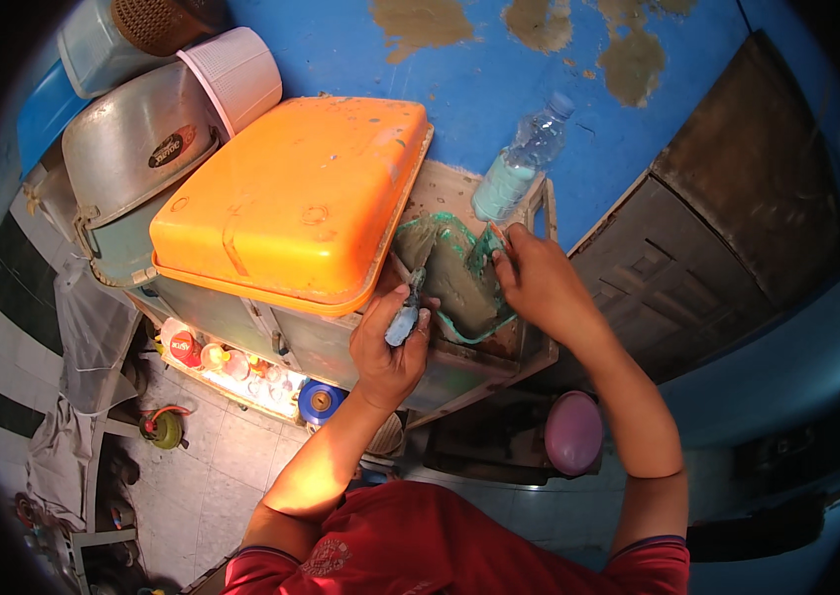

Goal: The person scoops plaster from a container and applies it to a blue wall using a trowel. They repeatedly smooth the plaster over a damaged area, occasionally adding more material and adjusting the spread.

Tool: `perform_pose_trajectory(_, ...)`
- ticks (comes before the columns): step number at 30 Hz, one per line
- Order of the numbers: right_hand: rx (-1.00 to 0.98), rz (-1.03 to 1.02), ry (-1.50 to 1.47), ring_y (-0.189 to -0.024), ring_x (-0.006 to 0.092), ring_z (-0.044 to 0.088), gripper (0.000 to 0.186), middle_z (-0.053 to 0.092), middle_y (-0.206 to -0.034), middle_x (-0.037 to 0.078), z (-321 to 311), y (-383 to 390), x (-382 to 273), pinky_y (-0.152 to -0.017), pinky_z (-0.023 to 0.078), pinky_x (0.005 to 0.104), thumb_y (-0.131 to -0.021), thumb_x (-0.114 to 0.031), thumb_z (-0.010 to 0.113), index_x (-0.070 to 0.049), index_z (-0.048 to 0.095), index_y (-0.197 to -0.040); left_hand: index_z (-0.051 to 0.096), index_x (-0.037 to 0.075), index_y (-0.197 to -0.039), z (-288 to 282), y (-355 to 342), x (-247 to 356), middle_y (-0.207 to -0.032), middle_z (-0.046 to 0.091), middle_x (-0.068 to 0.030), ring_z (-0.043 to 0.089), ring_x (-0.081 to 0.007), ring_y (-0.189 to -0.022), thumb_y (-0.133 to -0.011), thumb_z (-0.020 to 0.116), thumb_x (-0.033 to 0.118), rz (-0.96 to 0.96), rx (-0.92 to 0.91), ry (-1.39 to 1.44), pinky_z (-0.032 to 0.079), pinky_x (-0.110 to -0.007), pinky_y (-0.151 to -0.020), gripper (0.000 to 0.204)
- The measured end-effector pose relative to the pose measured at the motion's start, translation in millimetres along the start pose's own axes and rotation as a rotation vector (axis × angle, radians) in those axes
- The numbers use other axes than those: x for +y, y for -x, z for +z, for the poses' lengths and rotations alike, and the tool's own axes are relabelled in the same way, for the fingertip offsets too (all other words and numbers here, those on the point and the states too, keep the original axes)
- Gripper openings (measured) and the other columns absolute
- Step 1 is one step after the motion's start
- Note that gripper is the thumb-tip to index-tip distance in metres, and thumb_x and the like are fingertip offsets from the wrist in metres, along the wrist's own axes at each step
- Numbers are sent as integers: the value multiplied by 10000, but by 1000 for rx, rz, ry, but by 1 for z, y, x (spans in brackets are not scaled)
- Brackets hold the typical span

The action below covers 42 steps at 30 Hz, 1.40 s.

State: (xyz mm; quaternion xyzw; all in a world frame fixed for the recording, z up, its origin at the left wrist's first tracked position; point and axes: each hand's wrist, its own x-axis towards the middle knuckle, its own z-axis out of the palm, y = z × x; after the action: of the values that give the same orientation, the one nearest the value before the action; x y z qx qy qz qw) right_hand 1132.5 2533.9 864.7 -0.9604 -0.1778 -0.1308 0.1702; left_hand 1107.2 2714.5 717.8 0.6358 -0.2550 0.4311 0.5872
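My left hand (390, 345) is closed around a small, smeared tool with a light blue end (402, 325); its dark, narrow part points up toward a shallow heap of wet grey paste (461, 288). The paste lies on or in a thin sheet or bag with a green edge (454, 335), on top of a low cabinet. At the far right side of the paste my right hand (544, 283) pinches a small green, paste-smeared piece (486, 250). Whether that piece is part of the green-edged sheet I cannot tell. A clear plastic bottle (506, 183) stands just beyond it.
A large orange plastic tub (291, 203) sits upside down left of the paste. Metal pots (132, 149) and a white bucket (233, 79) are stacked farther left. Behind rises a blue wall (340, 50) with grey-brown patches. A pink round object (572, 433) is below right.
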Motion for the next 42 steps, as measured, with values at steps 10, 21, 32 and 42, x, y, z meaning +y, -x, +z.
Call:
perform_pose_trajectory(10, 23, -32, -51, -822, 491, 605, 172, 607, -785, 283, -3, 1, -24, -697, 441, 549, -926, -108, 602, 23, 491, -924, 487, -18, -1300, 5, 0, 0, -937, 703, -196, 710, -245, -840, -938, 605, -27, -61, 129, 167, 556, -327, -755, 381)
perform_pose_trajectory(21, 31, 62, -42, -817, 489, 617, 199, 626, -795, 280, 8, -8, 1, -715, 453, 564, -915, -145, 596, 32, 512, -950, 430, -11, -1334, 5, -3, 1, -949, 715, -195, 715, -242, -863, -973, 582, -3, -37, 82, 145, 549, -315, -773, 392)
perform_pose_trajectory(32, 51, -66, -63, -762, 474, 622, 180, 616, -754, 272, 2, -7, -2, -666, 453, 556, -925, -131, 593, 12, 490, -965, 427, -5, -1325, 5, -7, 6, -933, 726, -189, 720, -232, -856, -980, 573, -12, -56, 73, 132, 554, -306, -781, 375)
perform_pose_trajectory(42, 108, -85, -1, -748, 453, 615, 184, 615, -731, 234, 3, -10, 4, -660, 437, 550, -923, -173, 615, -20, 517, -954, 460, -16, -1304, 4, -8, 13, -952, 712, -192, 707, -240, -864, -961, 580, -31, -133, 94, 197, 553, -308, -758, 364)
